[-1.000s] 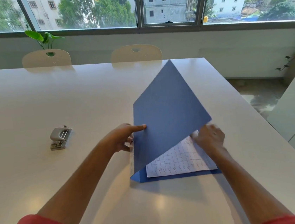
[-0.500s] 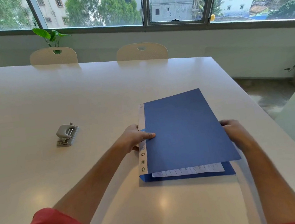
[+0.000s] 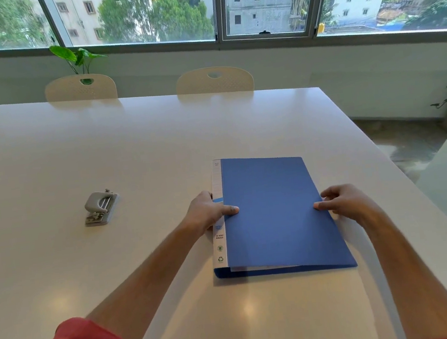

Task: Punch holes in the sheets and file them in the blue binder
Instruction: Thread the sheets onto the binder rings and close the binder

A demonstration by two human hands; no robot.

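Scene: the blue binder [image 3: 274, 213] lies closed on the white table [image 3: 103, 155].
Hands: the left hand [image 3: 207, 213] grips the spine, thumb on the cover; the right hand [image 3: 343, 203] pinches the open edge.
Technique: likely best to press evenly, keeping the sheets [image 3: 264, 267] tucked inside.

Bright daylight from windows [image 3: 143, 14], glare spots on table [image 3: 131, 152], wide-angle bending at edges, sharp focus

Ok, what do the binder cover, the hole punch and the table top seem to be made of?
Blue binder: thin cover, matte and even, probably plastic sheet or coated board.
Hole punch: dull grey lever, likely plastic or painted metal, over bright metal parts.
Table: smooth, semi-gloss white top, perhaps laminate; soft light spots reflect in it.
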